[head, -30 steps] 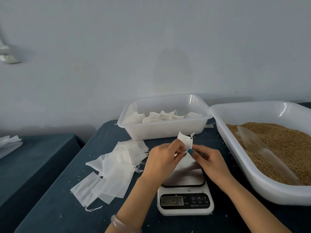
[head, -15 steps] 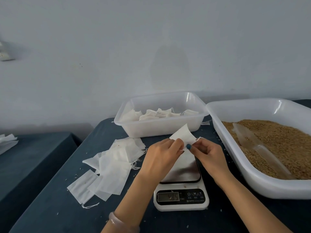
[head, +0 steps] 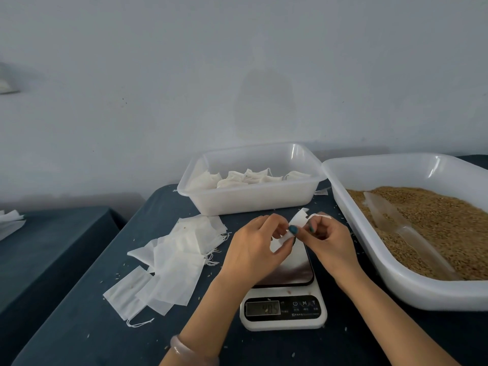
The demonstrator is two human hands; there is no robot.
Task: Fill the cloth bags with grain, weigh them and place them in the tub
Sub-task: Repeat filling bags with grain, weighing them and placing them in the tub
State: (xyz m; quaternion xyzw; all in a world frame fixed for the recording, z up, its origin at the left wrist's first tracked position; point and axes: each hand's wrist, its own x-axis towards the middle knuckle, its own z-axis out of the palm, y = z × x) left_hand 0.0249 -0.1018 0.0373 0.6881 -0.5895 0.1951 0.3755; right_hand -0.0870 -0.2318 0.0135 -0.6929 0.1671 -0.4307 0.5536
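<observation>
Above the kitchen scale (head: 284,307), my left hand (head: 254,249) and my right hand (head: 326,239) both pinch one small white cloth bag (head: 298,220). The bag is flat and its drawstring loops over my right fingers. Several empty white bags (head: 171,262) lie in a loose pile on the dark table to the left of my hands. The white tub (head: 250,199) behind the scale holds several filled bags. A large white basin (head: 396,283) on the right holds brown grain (head: 435,225) with a clear plastic scoop (head: 406,231) lying in it.
A second dark table (head: 39,247) stands to the left, with white cloth (head: 10,220) at its far edge. Loose grains dot the tabletop around the scale. A plain wall rises right behind the tub.
The bag has dropped lower and tilted between my fingers, and both hands have drawn closer together over the scale. The camera view has shifted slightly.
</observation>
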